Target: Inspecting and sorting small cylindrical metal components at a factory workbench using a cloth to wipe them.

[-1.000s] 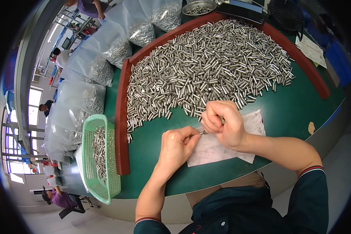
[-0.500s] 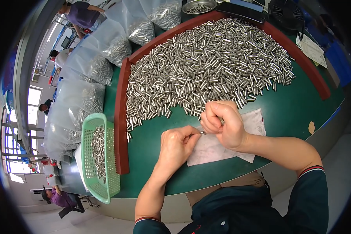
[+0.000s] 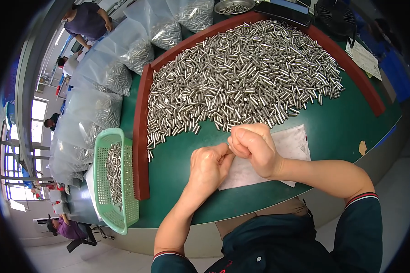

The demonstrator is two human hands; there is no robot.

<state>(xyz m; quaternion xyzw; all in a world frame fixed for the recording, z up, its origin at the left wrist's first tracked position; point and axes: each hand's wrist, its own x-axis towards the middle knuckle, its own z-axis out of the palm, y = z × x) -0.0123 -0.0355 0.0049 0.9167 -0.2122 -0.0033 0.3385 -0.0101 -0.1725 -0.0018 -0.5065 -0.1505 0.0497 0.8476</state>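
My left hand (image 3: pixel 208 166) and my right hand (image 3: pixel 255 148) meet fingertip to fingertip just above a white cloth (image 3: pixel 294 141) on the green table (image 3: pixel 337 132). The left fingers are pinched and the right hand is curled into a fist. Between them they grip a small metal pin, almost wholly hidden by the fingers. Directly beyond the hands lies a big heap of short silvery metal cylinders (image 3: pixel 241 82), its near edge a few centimetres from my knuckles.
A red-brown raised border (image 3: pixel 141 150) fences the heap on the left and far side. A green plastic basket (image 3: pixel 123 223) with cylinders sits at the left table edge. Clear bags of cylinders (image 3: pixel 91 118) are stacked beyond. Other people work at far left.
The hands have closed together; the thin pin seen between the fingertips earlier is now covered. Everything else on the table is as before.
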